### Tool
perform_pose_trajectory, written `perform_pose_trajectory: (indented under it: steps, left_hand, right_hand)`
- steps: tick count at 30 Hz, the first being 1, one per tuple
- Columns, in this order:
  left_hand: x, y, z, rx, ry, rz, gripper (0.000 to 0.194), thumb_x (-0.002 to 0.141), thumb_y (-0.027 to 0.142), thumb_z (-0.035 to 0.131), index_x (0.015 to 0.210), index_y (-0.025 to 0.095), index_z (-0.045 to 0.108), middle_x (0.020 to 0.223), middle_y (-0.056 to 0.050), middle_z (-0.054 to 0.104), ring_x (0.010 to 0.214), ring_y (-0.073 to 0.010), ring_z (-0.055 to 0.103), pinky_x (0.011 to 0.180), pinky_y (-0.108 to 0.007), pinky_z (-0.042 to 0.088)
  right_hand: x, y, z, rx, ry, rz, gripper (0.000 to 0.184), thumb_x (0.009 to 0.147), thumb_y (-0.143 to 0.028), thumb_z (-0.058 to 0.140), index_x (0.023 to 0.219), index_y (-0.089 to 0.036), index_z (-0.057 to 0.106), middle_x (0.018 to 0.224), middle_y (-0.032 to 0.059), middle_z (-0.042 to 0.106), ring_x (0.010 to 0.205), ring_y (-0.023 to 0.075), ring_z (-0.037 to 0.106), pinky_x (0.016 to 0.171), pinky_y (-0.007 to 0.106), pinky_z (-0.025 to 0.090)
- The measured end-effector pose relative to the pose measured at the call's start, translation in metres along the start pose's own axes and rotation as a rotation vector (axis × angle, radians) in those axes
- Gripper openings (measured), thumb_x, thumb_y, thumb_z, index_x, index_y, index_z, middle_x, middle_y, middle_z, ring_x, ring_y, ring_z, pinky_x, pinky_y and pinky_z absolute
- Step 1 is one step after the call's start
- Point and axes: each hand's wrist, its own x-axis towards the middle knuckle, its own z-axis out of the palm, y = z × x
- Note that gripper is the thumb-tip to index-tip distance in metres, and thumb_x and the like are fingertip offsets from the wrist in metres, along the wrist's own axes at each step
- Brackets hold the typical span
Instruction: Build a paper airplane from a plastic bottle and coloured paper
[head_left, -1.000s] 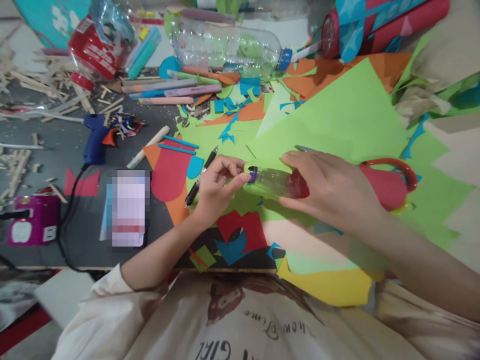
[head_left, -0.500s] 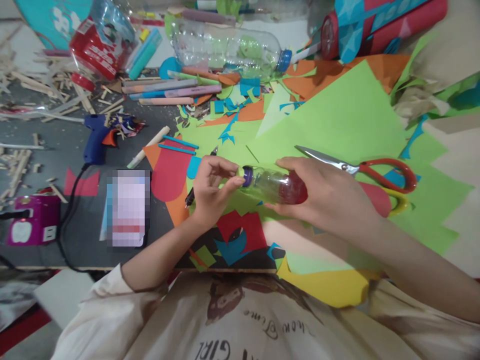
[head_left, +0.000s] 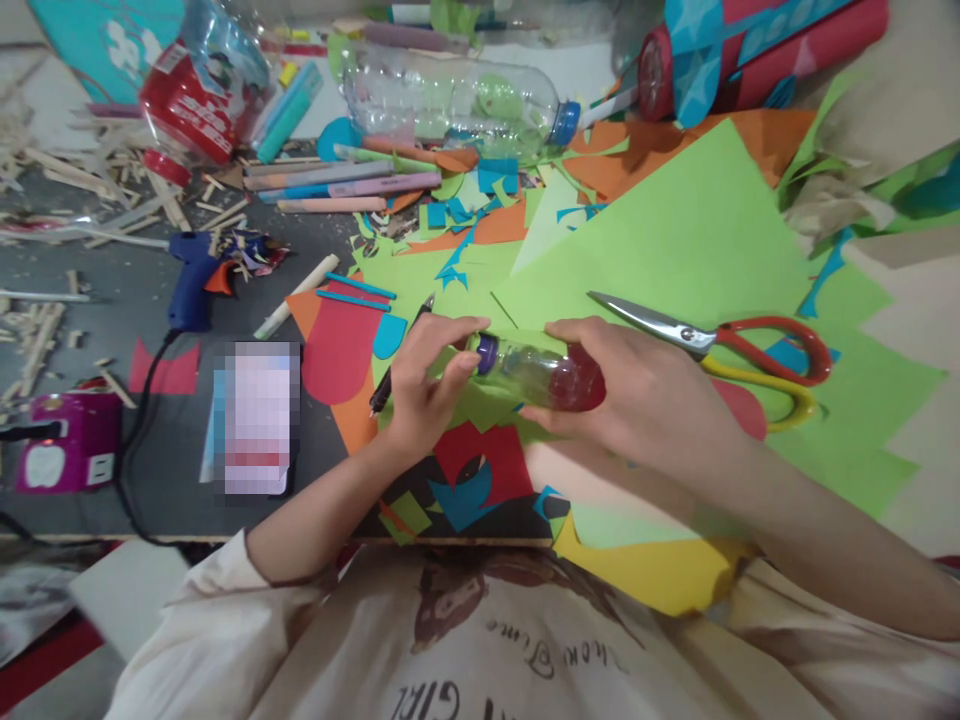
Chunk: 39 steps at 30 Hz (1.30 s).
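Small clear plastic bottle (head_left: 536, 368) with a purple cap (head_left: 487, 353), sideways between two hands over matte lime-green paper (head_left: 675, 230).
The right hand (head_left: 645, 380) grasped its red-showing base, presumably to steady the glossy, rounded body; the left hand (head_left: 427, 370) had thumb and forefinger curved around the cap end, pinching or not, unclear. Steel scissors (head_left: 688, 336) with looped red-and-yellow handles lay nearby.

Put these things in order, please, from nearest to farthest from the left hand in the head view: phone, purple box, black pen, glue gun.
From the left hand:
1. Black pen, close beside it, partly hidden.
2. Phone, farther left.
3. Glue gun, beyond the phone, to its left.
4. Purple box, near the picture's left edge.
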Motion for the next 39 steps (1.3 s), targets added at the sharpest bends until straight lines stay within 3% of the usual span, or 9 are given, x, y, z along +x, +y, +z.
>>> perform_pose_trajectory:
  steps: [4, 7, 11, 17, 23, 29, 34, 39]
  left_hand:
    - [0.002, 0.004, 0.001, -0.159, -0.006, -0.135, 0.028, 0.089, 0.054, 0.059, 0.091, 0.029, 0.071, 0.115, -0.006, 0.067, 0.113, -0.0245, 0.062, 0.100, -0.042, 0.049]
    - [0.006, 0.009, 0.003, -0.445, -0.078, -0.351, 0.040, 0.085, 0.064, 0.055, 0.081, 0.025, 0.066, 0.118, -0.006, 0.070, 0.114, -0.0259, 0.065, 0.100, -0.044, 0.052]
    - [0.010, 0.012, 0.006, -0.503, -0.071, -0.547, 0.054, 0.090, 0.069, 0.039, 0.087, 0.024, 0.066, 0.116, -0.007, 0.072, 0.115, -0.0259, 0.067, 0.098, -0.045, 0.055]
    - [0.007, 0.011, 0.007, -0.571, -0.132, -0.572, 0.038, 0.093, 0.057, 0.047, 0.100, 0.025, 0.067, 0.116, -0.005, 0.073, 0.118, -0.0229, 0.066, 0.102, -0.038, 0.055]
    - [0.007, 0.014, 0.008, -0.693, -0.110, -0.646, 0.033, 0.082, 0.044, 0.067, 0.107, 0.024, 0.065, 0.114, -0.004, 0.075, 0.118, -0.0242, 0.066, 0.109, -0.039, 0.049]
    - [0.006, 0.018, 0.010, -0.804, -0.056, -0.693, 0.027, 0.075, 0.022, 0.064, 0.103, 0.020, 0.066, 0.107, -0.004, 0.077, 0.110, -0.0271, 0.070, 0.110, -0.052, 0.045]
    - [0.006, 0.018, 0.009, -0.809, -0.033, -0.710, 0.026, 0.068, 0.013, 0.061, 0.092, 0.023, 0.066, 0.104, 0.001, 0.077, 0.103, -0.0249, 0.072, 0.103, -0.050, 0.052]
    - [0.005, 0.016, 0.008, -0.788, -0.037, -0.696, 0.028, 0.069, 0.012, 0.059, 0.094, 0.023, 0.065, 0.108, 0.000, 0.077, 0.100, -0.0240, 0.073, 0.100, -0.048, 0.054]
  right_hand:
    - [0.002, -0.010, -0.002, 0.015, -0.042, 0.076, 0.034, 0.074, -0.036, 0.074, 0.100, -0.019, 0.060, 0.077, 0.0043, 0.072, 0.066, 0.0229, 0.067, 0.055, 0.031, 0.044]
    - [0.003, -0.018, 0.001, 0.023, -0.087, 0.084, 0.031, 0.073, -0.032, 0.073, 0.098, -0.018, 0.061, 0.080, 0.0054, 0.073, 0.068, 0.0226, 0.066, 0.057, 0.031, 0.045]
    - [0.003, -0.022, 0.010, 0.028, -0.105, 0.042, 0.025, 0.074, -0.028, 0.070, 0.095, -0.018, 0.061, 0.080, 0.0064, 0.072, 0.066, 0.0223, 0.064, 0.059, 0.032, 0.044]
    - [0.003, -0.022, 0.019, 0.036, -0.105, -0.007, 0.022, 0.074, -0.024, 0.068, 0.093, -0.018, 0.057, 0.082, 0.0063, 0.071, 0.072, 0.0227, 0.064, 0.065, 0.032, 0.043]
    - [0.004, -0.022, 0.022, -0.009, -0.124, -0.036, 0.028, 0.073, -0.022, 0.072, 0.097, -0.016, 0.058, 0.083, 0.0064, 0.071, 0.072, 0.0232, 0.065, 0.063, 0.032, 0.043]
    - [0.005, -0.023, 0.023, -0.048, -0.107, -0.089, 0.032, 0.072, -0.019, 0.075, 0.098, -0.012, 0.059, 0.084, 0.0078, 0.072, 0.072, 0.0237, 0.066, 0.062, 0.033, 0.045]
    - [0.002, -0.021, 0.029, -0.074, -0.083, -0.119, 0.033, 0.071, -0.022, 0.076, 0.098, -0.013, 0.058, 0.083, 0.0076, 0.071, 0.073, 0.0250, 0.066, 0.064, 0.034, 0.045]
    - [0.003, -0.023, 0.030, -0.099, -0.095, -0.118, 0.036, 0.070, -0.023, 0.077, 0.100, -0.011, 0.060, 0.082, 0.0084, 0.071, 0.073, 0.0254, 0.066, 0.064, 0.034, 0.044]
